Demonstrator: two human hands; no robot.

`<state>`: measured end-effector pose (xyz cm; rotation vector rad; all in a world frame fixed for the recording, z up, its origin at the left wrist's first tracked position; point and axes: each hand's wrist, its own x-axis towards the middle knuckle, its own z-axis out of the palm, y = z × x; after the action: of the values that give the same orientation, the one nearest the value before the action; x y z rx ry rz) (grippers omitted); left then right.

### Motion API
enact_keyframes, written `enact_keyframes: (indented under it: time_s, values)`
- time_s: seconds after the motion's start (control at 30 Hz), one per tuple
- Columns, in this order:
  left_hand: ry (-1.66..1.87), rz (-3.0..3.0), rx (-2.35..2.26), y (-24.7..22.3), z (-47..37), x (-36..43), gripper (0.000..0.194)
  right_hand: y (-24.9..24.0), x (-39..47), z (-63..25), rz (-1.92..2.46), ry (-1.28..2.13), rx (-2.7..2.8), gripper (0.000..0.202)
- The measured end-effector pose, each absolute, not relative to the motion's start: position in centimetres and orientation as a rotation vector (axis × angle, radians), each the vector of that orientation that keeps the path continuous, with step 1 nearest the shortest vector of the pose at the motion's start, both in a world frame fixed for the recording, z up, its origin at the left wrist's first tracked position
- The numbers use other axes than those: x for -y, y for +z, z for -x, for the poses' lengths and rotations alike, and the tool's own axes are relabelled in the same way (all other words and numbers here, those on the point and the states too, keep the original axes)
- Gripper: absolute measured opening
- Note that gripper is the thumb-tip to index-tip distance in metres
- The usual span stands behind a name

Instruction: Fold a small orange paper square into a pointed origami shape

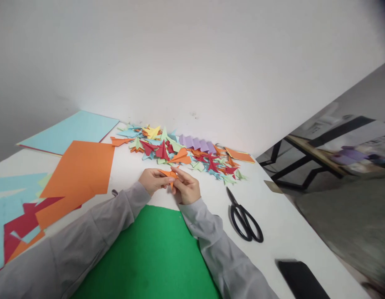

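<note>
Between my two hands is a small folded orange paper piece (171, 174), with points sticking out above and below the fingers. My left hand (152, 180) pinches its left side between thumb and fingers. On the right side, my right hand (186, 187) grips the same piece, its fingertips covering part of the folds. Both hands hover over the white table, just beyond the far edge of a green mat (155, 253). Behind them lies a heap of small folded paper shapes (161, 150) in red, orange, green, yellow and blue.
Black-handled scissors (245, 216) lie to the right, with a black flat object (301, 279) nearer me. Orange sheets (83, 166), a light blue sheet stack (70, 131) and red scraps (24, 222) cover the left. Purple pleated paper (197, 143) rests near the wall.
</note>
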<state>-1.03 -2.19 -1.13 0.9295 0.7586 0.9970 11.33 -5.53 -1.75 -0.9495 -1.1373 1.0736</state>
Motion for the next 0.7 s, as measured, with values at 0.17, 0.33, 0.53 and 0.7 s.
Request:
enact_keyframes:
  time_s: [0.17,0.33,0.53,0.7]
  values:
    - [0.994,-0.889,-0.734,-0.73,0.96,2.35,0.027,-2.26,5.36,-11.42,0.964,1.086,1.121,0.027]
    - [0.961,-0.866,-0.719,-0.56,0.93,2.33,0.029,-2.09,5.41,-11.38,0.948,1.095,1.097,0.012]
    - [0.952,-0.86,-0.706,-0.4,1.03,2.32,0.029,-1.77,5.52,-11.3,0.97,1.093,1.07,0.013]
    - [0.92,-0.852,-0.677,-0.44,1.13,2.21,0.028,-1.54,5.51,-11.23,1.018,1.103,1.009,0.013]
